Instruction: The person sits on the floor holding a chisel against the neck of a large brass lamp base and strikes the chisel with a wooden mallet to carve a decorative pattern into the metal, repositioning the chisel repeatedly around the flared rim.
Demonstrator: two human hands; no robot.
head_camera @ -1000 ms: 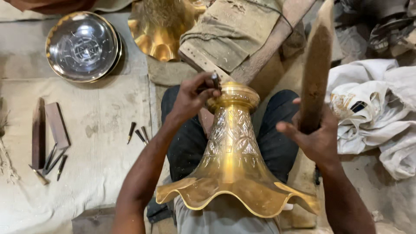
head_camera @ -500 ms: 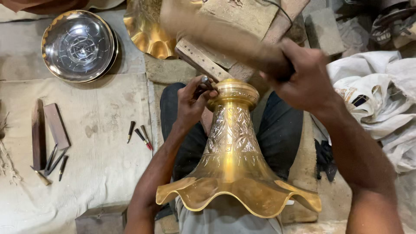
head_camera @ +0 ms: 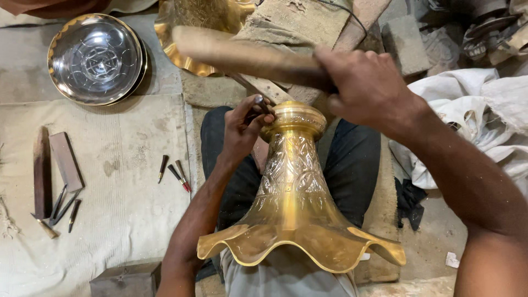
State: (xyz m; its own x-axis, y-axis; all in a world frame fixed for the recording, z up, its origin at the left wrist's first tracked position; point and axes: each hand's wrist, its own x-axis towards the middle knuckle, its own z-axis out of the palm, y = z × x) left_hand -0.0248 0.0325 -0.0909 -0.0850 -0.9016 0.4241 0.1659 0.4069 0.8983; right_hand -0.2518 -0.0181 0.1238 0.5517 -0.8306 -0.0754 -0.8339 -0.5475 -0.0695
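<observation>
My left hand [head_camera: 242,129] is curled shut w/ fingertips pinched on a small dark metal punch [head_camera: 257,104], tip set against the rounded top collar of the tall engraved brass trumpet-shaped vessel [head_camera: 294,192]. Pinch grip looks chosen to steer the tip onto the pattern while the rest of the hand braces on the brass. My right hand [head_camera: 366,91] is closed tight round one end of a long pale wooden mallet stick [head_camera: 247,58], lifted above and slightly far of the punch, lying roughly left-to-right; blurred, so exact angle unclear.

The vessel lies along my lap between the knees in dark trousers [head_camera: 352,165], narrow collar far, wavy flared rim [head_camera: 300,250] near me, probably so the legs cradle it and stop it rolling.

Outward: left on the beige cloth floor mat [head_camera: 99,181] lie three spare small punches [head_camera: 173,175], apart from my leg. Further left, a flat brown wooden block [head_camera: 65,160] w/ more thin dark tools [head_camera: 63,204] just near of it. Far left, a round silver engraved plate w/ brass scalloped edge [head_camera: 96,58]. Far centre, another brass flared piece [head_camera: 203,33], partly hidden by the stick. Right side, crumpled white cloth [head_camera: 473,110].
</observation>
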